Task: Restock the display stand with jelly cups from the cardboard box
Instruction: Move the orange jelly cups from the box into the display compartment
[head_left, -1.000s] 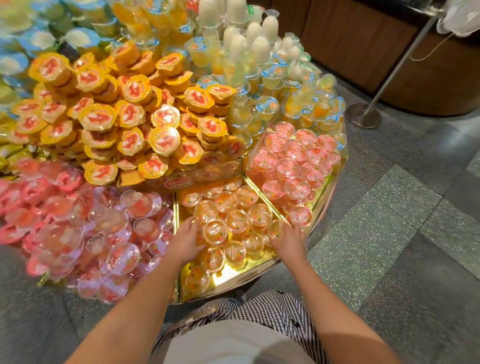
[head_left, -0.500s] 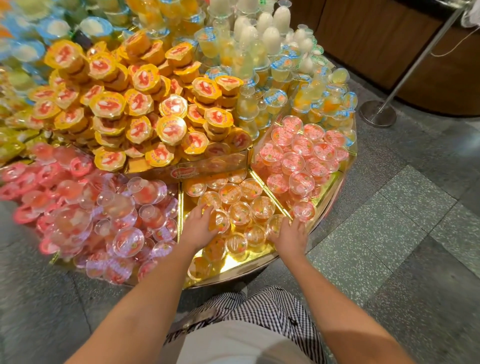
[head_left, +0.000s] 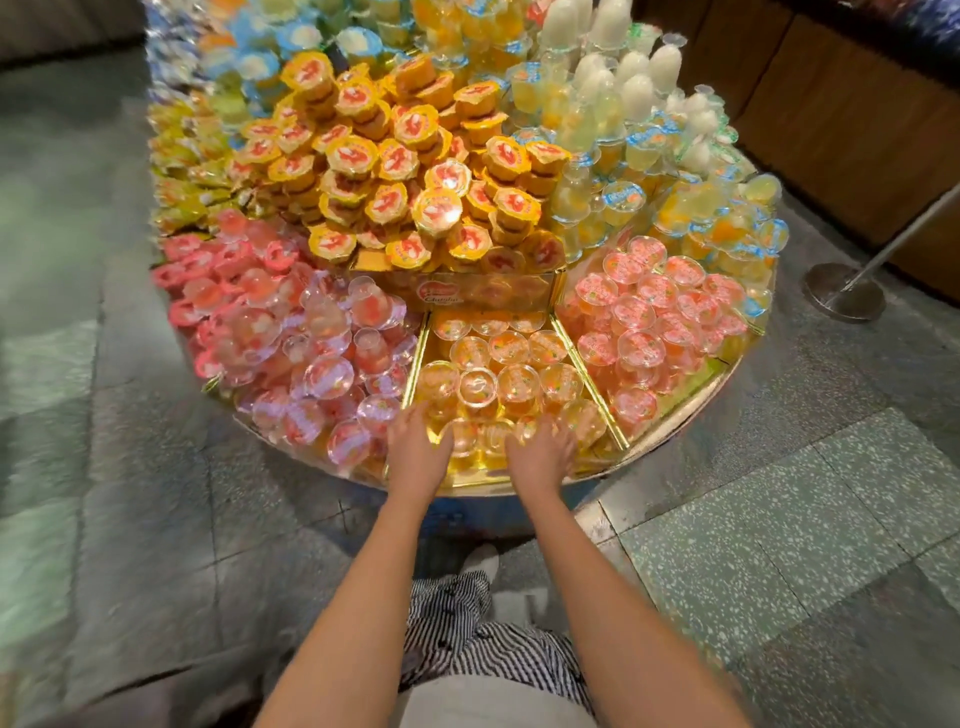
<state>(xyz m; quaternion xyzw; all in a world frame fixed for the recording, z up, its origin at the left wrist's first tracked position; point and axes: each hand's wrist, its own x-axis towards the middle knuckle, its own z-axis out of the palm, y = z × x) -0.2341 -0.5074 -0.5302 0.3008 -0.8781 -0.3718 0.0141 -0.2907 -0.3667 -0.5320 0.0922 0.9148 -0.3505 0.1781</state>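
We see the left hand and the right hand lying with fingers spread and loose, gripping nothing, on the front row of orange jelly cups. Those cups fill the middle wedge at the near rim of the round display stand, between gold dividers. Pink cups lie in the wedges on either side, and yellow-lidded cups are heaped behind.

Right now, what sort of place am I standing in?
Most likely a shop or mall sweets display. A round gold display stand has divided compartments heaped with jelly cups sorted by colour, and a metal queue post stands on the polished stone floor beside it.
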